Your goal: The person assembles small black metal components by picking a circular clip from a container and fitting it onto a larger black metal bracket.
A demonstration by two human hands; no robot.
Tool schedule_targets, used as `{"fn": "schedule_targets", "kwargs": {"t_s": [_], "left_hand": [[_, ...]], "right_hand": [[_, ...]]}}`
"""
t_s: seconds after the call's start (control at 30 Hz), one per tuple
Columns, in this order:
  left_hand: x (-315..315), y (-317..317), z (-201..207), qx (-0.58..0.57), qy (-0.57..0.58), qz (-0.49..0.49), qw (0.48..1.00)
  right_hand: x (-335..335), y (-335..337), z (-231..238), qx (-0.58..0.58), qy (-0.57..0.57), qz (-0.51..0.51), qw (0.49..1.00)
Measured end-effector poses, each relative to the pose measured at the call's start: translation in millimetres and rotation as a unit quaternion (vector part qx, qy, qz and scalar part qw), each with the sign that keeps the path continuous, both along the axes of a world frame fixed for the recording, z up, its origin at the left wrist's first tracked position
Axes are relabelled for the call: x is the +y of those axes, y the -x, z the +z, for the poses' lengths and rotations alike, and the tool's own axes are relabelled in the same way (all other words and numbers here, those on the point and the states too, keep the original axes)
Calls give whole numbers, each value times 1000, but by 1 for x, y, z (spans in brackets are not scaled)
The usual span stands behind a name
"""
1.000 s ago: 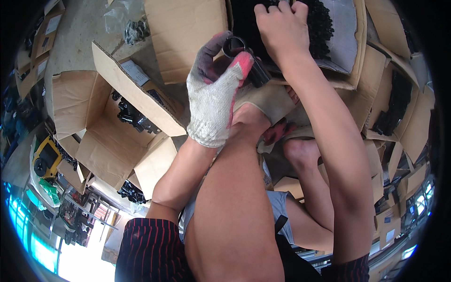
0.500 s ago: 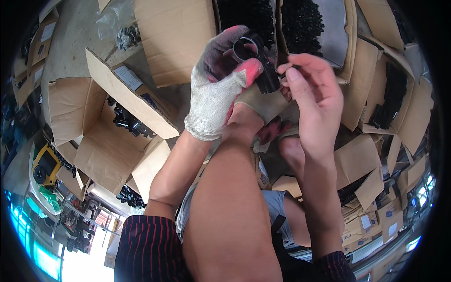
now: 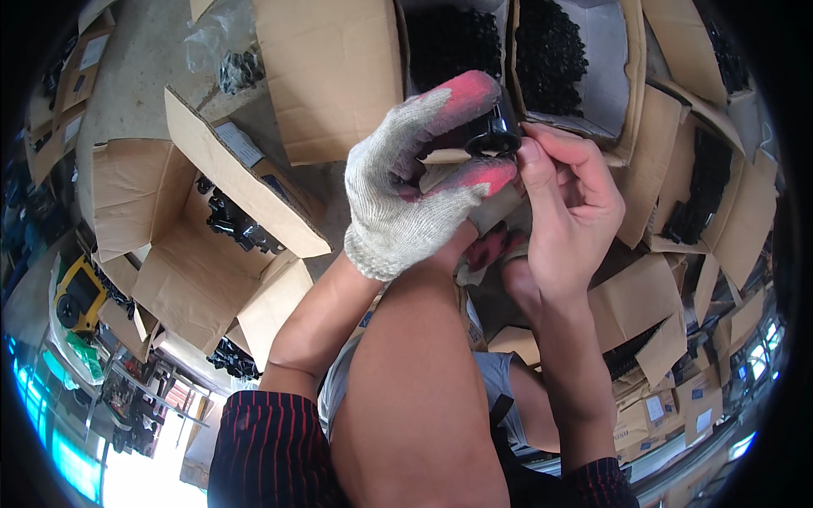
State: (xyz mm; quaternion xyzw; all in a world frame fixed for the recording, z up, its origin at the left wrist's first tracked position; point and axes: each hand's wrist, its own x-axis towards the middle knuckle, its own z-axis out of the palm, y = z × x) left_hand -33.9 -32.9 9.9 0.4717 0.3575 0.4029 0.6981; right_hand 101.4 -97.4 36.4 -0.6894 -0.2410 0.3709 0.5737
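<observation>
My left hand (image 3: 411, 182) wears a pale knit glove with red fingertips and is closed on a glossy black plastic tube-shaped part (image 3: 494, 129). Its thumb lies below the part and its fingers wrap over the top. One rounded end of the part faces toward me. Bare, my right hand (image 3: 569, 199) is beside the part's right edge with thumb and forefinger pinched together, close to or touching the rim. Whatever sits between those fingertips is too small or hidden to make out. Beyond the hands are small black pieces (image 3: 550, 55) in an open box.
An open carton (image 3: 190, 279) at left holds glossy black parts (image 3: 239, 222). More cartons (image 3: 662, 152) with black parts stand at right. A clear plastic bag (image 3: 240, 71) lies on the floor at upper left. My bare leg (image 3: 415, 364) rises between my forearms.
The black part has turned in my left hand, so its end faces me instead of its open ring showing at upper left. My right fingertips have closed in on its edge.
</observation>
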Motion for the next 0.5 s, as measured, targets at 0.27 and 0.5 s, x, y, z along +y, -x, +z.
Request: {"fn": "schedule_targets", "kwargs": {"t_s": [0.27,0.5], "left_hand": [[5,6,-7,36,-103,-19,994],[3,-1,-1,-8,18,-20,1000]], "right_hand": [[-9,-8,3,75,-48,23,996],[-11,-11,0,66,-4,67,996]]}}
